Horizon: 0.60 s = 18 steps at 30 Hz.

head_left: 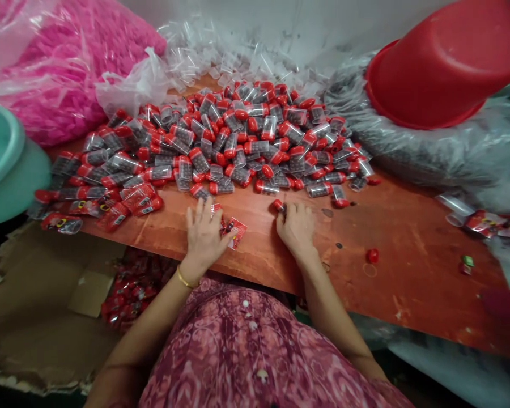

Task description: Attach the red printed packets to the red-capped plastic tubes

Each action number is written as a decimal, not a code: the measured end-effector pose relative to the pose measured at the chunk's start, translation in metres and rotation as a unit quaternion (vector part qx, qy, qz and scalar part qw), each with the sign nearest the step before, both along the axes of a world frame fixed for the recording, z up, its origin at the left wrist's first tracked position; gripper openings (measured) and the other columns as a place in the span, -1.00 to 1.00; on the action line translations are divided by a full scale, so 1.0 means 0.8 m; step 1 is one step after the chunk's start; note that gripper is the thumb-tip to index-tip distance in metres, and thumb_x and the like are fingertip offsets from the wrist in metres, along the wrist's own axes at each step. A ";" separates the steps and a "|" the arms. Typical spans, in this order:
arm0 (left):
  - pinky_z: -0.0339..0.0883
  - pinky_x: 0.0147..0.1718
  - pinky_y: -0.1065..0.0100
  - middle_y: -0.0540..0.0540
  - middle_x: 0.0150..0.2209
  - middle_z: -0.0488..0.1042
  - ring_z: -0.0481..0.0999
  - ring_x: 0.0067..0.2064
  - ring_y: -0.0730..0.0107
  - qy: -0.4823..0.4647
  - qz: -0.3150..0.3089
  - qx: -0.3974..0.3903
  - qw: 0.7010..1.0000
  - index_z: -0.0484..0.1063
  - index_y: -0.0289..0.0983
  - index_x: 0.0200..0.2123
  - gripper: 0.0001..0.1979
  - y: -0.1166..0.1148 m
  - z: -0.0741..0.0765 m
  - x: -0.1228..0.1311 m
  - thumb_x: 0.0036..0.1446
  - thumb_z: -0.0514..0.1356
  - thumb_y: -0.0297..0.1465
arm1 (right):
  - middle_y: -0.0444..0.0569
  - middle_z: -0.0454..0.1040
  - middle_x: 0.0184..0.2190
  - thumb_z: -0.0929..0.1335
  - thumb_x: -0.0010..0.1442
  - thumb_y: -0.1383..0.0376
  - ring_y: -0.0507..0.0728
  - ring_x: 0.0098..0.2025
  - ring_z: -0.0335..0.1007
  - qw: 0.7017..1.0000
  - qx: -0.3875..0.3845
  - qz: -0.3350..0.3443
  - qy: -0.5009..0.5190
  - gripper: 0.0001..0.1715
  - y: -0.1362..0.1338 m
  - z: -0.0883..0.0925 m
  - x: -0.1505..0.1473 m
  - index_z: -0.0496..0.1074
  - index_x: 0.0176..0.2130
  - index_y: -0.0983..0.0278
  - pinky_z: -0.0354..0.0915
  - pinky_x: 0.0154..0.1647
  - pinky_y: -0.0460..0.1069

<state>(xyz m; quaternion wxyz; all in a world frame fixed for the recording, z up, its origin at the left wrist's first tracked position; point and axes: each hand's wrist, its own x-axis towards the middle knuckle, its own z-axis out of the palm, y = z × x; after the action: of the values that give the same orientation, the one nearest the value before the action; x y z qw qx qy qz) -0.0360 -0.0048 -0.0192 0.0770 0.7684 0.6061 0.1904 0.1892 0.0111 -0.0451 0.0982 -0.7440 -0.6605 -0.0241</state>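
Note:
My left hand (203, 237), a gold bangle at its wrist, lies over the wooden table with its fingers apart. Just under and beside its fingertips are small red printed cards (237, 233). My right hand (296, 228) is closed around a small tube with a red cap (277, 205); most of that tube is hidden by the fingers. Beyond both hands spreads a large heap of clear tubes with red caps (238, 136), dark inside. Several red printed packets (141, 198) are stacked left of my left hand.
A teal basin (29, 170) stands at the left, before a bag of pink pieces (80, 62). Clear empty tubes (221, 51) lie at the back. A red bucket (433, 68) rests upside down on a plastic bag (425, 147). Below the table edge, a cardboard box (38, 300) contains red packets.

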 end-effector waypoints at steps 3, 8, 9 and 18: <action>-0.15 0.18 -0.22 -0.33 0.20 0.25 0.05 0.28 -0.12 -0.029 -0.050 -0.019 0.998 0.47 -0.29 -0.32 -0.74 0.013 -0.017 0.020 0.09 0.15 -0.20 | 0.28 0.37 -0.12 0.24 0.16 0.23 0.32 -0.14 0.23 0.997 0.053 0.015 0.048 -0.59 -0.008 -0.003 -0.001 0.36 -0.07 0.43 0.17 -0.18 0.16; 0.00 0.16 -0.09 -0.23 0.01 0.47 0.30 0.17 0.03 -0.232 0.005 -0.005 0.973 0.45 -0.27 -0.50 -0.83 0.030 -0.015 0.024 0.04 0.21 -0.30 | 0.17 0.42 -0.14 0.24 0.19 0.17 0.25 -0.08 0.28 0.959 0.135 0.094 0.231 -0.65 -0.025 0.006 -0.023 0.39 -0.11 0.32 0.20 -0.05 0.16; 0.11 0.12 -0.01 -0.23 -0.05 0.51 0.38 0.09 0.08 -0.295 0.033 -0.007 0.955 0.45 -0.27 -0.52 -0.82 0.032 -0.012 0.026 0.02 0.23 -0.30 | 0.13 0.44 -0.17 0.25 0.19 0.15 0.22 -0.11 0.31 0.941 0.127 0.119 0.292 -0.66 -0.027 0.008 -0.034 0.39 -0.12 0.30 0.23 -0.06 0.13; 0.22 -0.45 0.40 0.01 -0.62 0.42 0.37 -0.51 0.46 -0.431 0.113 -0.043 0.894 0.30 -0.27 -0.72 -0.62 0.037 -0.001 0.033 0.00 0.21 -0.19 | -0.13 0.38 -0.56 0.23 0.16 0.06 0.04 -0.50 0.27 0.825 0.024 0.097 0.556 -0.62 -0.008 0.016 -0.105 0.37 -0.47 0.27 0.17 -0.47 -0.08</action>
<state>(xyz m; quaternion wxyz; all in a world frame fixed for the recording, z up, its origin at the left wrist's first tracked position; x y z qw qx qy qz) -0.0098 0.0250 -0.0199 0.3418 0.5334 0.6039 0.4837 0.1055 0.0045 -0.0327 0.4687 -0.5603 -0.5621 0.3878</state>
